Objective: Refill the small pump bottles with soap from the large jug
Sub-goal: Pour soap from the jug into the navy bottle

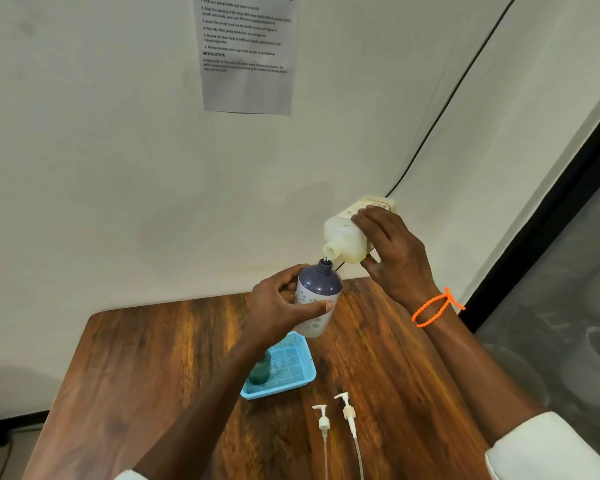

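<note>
Right hand grips tilted jug; left hand clasps bottle. Narrow neck: misalignment risks spilling soap.

I held the pump bottle in my left hand, lifted above the table. My right hand gripped the jug up and to the right of it, tipped so its mouth sat just above the bottle's open neck. Below the bottle, a basket lay on the table with a second bottle in it, partly behind my left forearm. Nearer me, right of the basket, two pump heads lay side by side. A printed sheet hung on the wall behind.
</note>
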